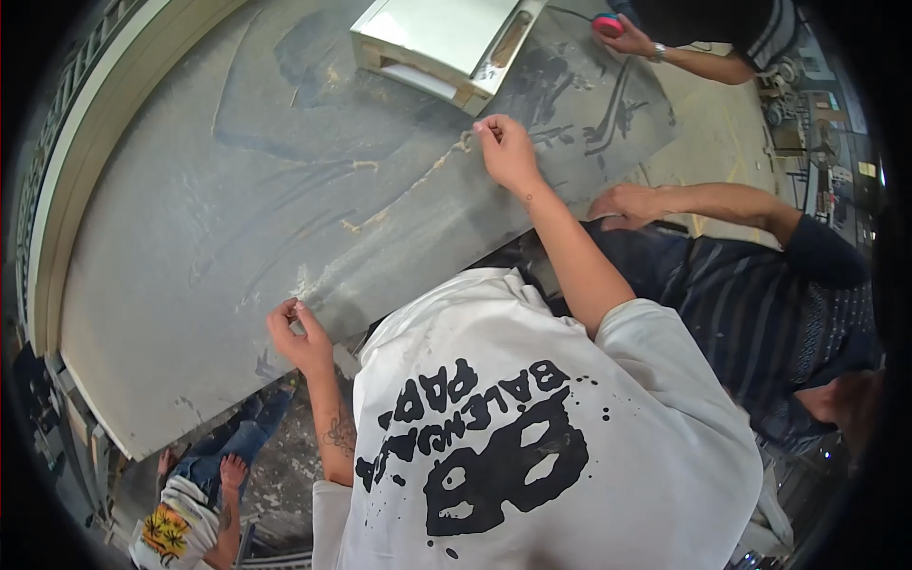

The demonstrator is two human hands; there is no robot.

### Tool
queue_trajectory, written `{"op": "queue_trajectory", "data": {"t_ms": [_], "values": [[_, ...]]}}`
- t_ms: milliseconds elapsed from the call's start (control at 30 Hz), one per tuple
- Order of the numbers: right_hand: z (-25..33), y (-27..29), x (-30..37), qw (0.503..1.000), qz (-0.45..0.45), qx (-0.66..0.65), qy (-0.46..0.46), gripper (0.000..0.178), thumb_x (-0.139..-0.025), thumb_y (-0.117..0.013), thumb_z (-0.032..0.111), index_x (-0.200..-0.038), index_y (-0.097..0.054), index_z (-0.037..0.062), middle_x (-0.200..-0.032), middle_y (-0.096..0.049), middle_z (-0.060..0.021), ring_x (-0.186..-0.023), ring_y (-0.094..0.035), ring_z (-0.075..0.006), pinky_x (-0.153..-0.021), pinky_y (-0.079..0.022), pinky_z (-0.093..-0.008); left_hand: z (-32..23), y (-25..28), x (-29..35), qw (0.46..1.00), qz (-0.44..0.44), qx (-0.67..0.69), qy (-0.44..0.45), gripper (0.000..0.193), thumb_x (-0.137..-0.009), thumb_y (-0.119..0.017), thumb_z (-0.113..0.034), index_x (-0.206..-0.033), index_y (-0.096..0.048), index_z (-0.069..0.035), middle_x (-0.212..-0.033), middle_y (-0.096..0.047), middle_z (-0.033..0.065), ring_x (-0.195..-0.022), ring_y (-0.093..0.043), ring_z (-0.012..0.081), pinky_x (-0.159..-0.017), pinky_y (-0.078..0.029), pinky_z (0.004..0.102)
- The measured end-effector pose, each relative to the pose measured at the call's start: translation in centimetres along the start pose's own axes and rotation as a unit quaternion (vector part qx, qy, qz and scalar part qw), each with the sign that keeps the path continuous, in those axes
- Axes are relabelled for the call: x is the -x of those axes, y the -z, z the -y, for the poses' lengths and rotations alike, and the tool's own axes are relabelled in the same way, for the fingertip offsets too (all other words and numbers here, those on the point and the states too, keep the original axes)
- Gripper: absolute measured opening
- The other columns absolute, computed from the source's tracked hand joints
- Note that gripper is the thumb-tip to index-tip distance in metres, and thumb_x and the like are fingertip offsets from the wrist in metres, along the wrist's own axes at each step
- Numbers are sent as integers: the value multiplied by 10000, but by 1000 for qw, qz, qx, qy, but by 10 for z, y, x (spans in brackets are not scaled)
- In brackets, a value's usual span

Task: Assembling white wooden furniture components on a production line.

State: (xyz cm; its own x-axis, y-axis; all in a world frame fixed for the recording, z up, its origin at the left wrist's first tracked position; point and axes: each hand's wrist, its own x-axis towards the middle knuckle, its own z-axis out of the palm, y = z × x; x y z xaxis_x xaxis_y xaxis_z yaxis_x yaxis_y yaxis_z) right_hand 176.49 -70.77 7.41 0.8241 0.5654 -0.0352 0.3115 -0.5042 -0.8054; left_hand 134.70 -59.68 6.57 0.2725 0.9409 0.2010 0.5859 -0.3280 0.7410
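My left hand is over the near edge of a large grey tabletop, its fingers curled in toward the thumb. Farther right, my right hand is above the same surface, the fingertips pressed together. Whatever either hand pinches, if anything, is too small to make out. A thin, broken tan streak runs across the tabletop from beside my right fingertips toward the left. Pale dust lies just beyond my left hand. Just past my right hand stands a white box-like piece with bare wooden edges and an open slot.
At the far right a person's hand holds a pink-red round object. Another person in dark striped clothing stands close at my right, one hand by the table edge. A person in jeans is at lower left. A curved pale rail borders the left.
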Motion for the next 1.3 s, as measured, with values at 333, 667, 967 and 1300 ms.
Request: {"op": "queue_trajectory", "data": {"t_ms": [333,667,967,1300], "values": [[22,56,-108,971,-170,86,146,307,-1049,-642,271,-1064,-717,-26,-846,-717,-112,-781,-665,-189,-746,-528,-348,-6,-11,4,999,4,36,-10,106,-997,-650,-80,-1021,-663,22,-930,-641,111,-821,-607,207,-791,-504,345],[-12,81,-169,963,-45,186,188,352,-1037,-660,323,-1032,-706,-26,-827,-708,-133,-773,-675,-205,-733,-524,-356,9,23,14,995,-51,21,83,138,-1018,-661,-126,-1016,-676,11,-919,-642,77,-844,-592,176,-813,-494,324],[-9,97,-182,974,-41,169,146,367,-1014,-713,349,-1010,-731,-18,-772,-680,-98,-710,-618,-157,-654,-483,-346,4,19,23,995,-70,4,76,146,-1023,-661,-132,-1021,-681,12,-939,-663,83,-863,-607,176,-821,-500,321],[-129,154,-46,966,-54,197,162,233,-955,-746,249,-982,-727,19,-914,-701,-167,-846,-680,-335,-762,-527,-420,-59,-36,2,992,84,-76,50,212,-996,-689,-189,-1070,-702,10,-1023,-689,168,-968,-643,334,-907,-493,436]]}}
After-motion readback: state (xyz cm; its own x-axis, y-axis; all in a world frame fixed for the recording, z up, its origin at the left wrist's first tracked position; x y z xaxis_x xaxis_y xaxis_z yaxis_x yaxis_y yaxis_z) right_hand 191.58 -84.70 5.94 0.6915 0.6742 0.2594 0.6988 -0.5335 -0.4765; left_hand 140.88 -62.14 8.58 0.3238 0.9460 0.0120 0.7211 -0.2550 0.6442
